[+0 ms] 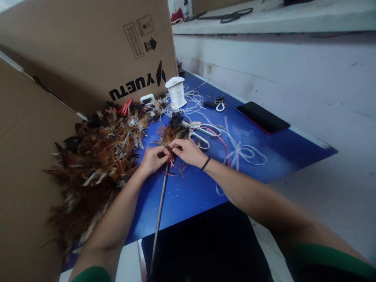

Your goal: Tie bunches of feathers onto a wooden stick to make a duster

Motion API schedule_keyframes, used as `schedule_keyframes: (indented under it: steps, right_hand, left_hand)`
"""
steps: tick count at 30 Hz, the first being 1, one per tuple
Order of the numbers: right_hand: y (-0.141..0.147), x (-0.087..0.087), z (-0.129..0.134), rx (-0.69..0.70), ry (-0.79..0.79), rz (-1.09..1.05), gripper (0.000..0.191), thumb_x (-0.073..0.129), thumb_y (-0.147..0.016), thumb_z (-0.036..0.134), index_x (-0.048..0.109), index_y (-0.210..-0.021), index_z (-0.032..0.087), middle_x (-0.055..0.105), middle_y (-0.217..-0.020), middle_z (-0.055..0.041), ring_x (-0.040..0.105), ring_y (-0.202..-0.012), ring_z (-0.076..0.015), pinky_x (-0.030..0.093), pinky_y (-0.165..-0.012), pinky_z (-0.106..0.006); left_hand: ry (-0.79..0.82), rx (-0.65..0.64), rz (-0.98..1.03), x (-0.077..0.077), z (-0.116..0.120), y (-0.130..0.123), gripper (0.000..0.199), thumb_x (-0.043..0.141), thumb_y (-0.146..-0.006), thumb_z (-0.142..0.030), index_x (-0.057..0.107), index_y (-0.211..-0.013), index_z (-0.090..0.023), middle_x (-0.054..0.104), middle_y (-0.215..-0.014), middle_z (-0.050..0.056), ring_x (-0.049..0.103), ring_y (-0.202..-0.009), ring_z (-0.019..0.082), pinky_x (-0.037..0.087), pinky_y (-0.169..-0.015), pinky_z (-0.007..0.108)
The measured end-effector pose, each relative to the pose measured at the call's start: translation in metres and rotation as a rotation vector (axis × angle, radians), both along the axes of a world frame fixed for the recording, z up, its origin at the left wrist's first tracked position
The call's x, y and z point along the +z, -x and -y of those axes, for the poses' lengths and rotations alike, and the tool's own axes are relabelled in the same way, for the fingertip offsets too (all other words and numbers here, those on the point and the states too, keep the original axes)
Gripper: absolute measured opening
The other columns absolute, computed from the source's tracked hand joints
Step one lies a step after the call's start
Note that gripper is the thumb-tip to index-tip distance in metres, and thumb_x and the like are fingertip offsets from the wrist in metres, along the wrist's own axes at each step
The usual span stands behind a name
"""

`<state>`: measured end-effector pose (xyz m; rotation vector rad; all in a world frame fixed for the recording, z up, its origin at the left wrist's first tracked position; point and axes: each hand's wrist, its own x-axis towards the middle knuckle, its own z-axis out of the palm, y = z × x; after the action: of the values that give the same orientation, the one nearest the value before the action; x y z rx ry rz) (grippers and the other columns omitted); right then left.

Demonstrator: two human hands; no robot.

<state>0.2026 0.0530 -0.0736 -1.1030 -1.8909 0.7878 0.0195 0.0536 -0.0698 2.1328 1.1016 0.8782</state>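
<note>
A thin stick (pixel 160 207) runs from the table's front edge up to a bunch of brown and black feathers (pixel 175 129). At the base of that bunch, my left hand (pixel 154 159) is closed in a pinch on red ribbon (pixel 173 170). My right hand (pixel 188 151), with a black band at its wrist, pinches right beside it at the feather base; what lies between its fingertips is too small to make out. Loops of the red ribbon hang below the fingers around the top of the stick. White-handled scissors (pixel 202 135) lie just beyond my right hand.
Many loose feathers (pixel 96 168) cover the left of the blue table (pixel 188 196), before a cardboard box (pixel 88 47). A white spool (pixel 176 94), keys (pixel 219 103), a phone (pixel 263 116) and clear ribbon (pixel 243 152) lie behind and right. Dark scissors (pixel 232 16) rest on a ledge.
</note>
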Motion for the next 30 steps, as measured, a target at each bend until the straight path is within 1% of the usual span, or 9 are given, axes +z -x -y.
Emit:
schedule_keyframes:
  steps: [2,4,7,11,15,18,23,26,30]
  right_hand:
    - [0.001,-0.002,-0.002,-0.003,0.007,-0.018,0.023,0.051,-0.075,0.005,0.067,-0.086,0.018,0.069,-0.079,-0.0004,0.061,-0.072,-0.0108,0.043,-0.071,-0.024]
    - [0.002,-0.003,-0.003,-0.003,0.022,-0.04,0.024,0.052,-0.074,0.004,0.067,-0.087,0.017,0.069,-0.078,-0.0003,0.061,-0.072,-0.0106,0.044,-0.072,-0.023]
    - [0.003,-0.004,-0.005,-0.002,0.058,-0.063,0.022,0.054,-0.074,0.004,0.066,-0.086,0.017,0.068,-0.075,0.0005,0.061,-0.07,-0.0099,0.045,-0.07,-0.023]
    - [0.003,-0.004,-0.005,-0.006,0.089,-0.083,0.019,0.055,-0.075,0.005,0.066,-0.086,0.017,0.069,-0.076,-0.0003,0.063,-0.071,-0.0099,0.046,-0.07,-0.022]
    - [0.004,-0.005,-0.007,-0.013,0.099,-0.106,0.018,0.055,-0.076,0.006,0.066,-0.086,0.016,0.07,-0.076,-0.0012,0.064,-0.071,-0.0106,0.047,-0.071,-0.023]
    - [0.005,-0.009,-0.009,-0.019,0.102,-0.133,0.018,0.056,-0.075,0.006,0.067,-0.086,0.015,0.071,-0.077,-0.0025,0.065,-0.073,-0.0119,0.048,-0.071,-0.024]
    - [0.008,-0.014,-0.012,-0.016,0.096,-0.16,0.018,0.058,-0.073,0.008,0.069,-0.085,0.015,0.071,-0.078,-0.003,0.066,-0.074,-0.0123,0.048,-0.071,-0.024]
    - [0.009,-0.015,-0.011,0.004,0.043,-0.112,0.02,0.057,-0.074,0.008,0.07,-0.087,0.016,0.071,-0.079,-0.0024,0.065,-0.074,-0.0123,0.047,-0.071,-0.023]
    - [0.008,-0.012,-0.009,-0.014,-0.01,-0.026,0.022,0.058,-0.074,0.006,0.072,-0.086,0.018,0.069,-0.081,-0.0013,0.061,-0.074,-0.011,0.044,-0.07,-0.023]
  left_hand:
    - [-0.207,-0.054,-0.137,0.003,-0.001,0.002,0.012,0.06,-0.08,-0.025,0.064,-0.074,-0.016,0.069,-0.073,0.004,0.064,-0.068,0.013,0.05,-0.066,0.024]
    - [-0.347,-0.131,-0.242,0.005,-0.002,0.004,0.012,0.056,-0.083,-0.023,0.065,-0.078,-0.017,0.07,-0.077,0.004,0.065,-0.073,0.013,0.05,-0.07,0.024]
    - [-0.453,-0.224,-0.366,0.01,-0.001,0.006,0.016,0.049,-0.087,-0.021,0.064,-0.084,-0.019,0.069,-0.083,0.005,0.065,-0.082,0.013,0.05,-0.077,0.026]
    - [-0.526,-0.276,-0.491,0.018,0.004,0.006,0.021,0.043,-0.089,-0.017,0.063,-0.089,-0.019,0.068,-0.091,0.008,0.063,-0.093,0.016,0.049,-0.084,0.03]
    - [-0.547,-0.277,-0.493,0.022,0.005,0.007,0.02,0.043,-0.089,-0.017,0.063,-0.093,-0.018,0.068,-0.097,0.01,0.063,-0.096,0.017,0.051,-0.083,0.031]
    - [-0.573,-0.276,-0.503,0.019,0.003,0.009,0.021,0.043,-0.09,-0.018,0.062,-0.097,-0.018,0.067,-0.101,0.012,0.063,-0.099,0.018,0.052,-0.084,0.032]
    - [-0.703,-0.254,-0.535,0.01,-0.002,0.015,0.018,0.045,-0.089,-0.018,0.062,-0.096,-0.018,0.068,-0.101,0.011,0.063,-0.099,0.018,0.053,-0.085,0.032]
    - [-0.785,-0.257,-0.534,0.006,-0.004,0.017,0.016,0.047,-0.088,-0.016,0.062,-0.094,-0.018,0.068,-0.1,0.011,0.063,-0.1,0.019,0.053,-0.085,0.032]
    - [-0.912,-0.272,-0.504,0.001,-0.007,0.018,0.014,0.05,-0.087,-0.015,0.061,-0.094,-0.017,0.069,-0.098,0.011,0.064,-0.1,0.019,0.055,-0.084,0.033]
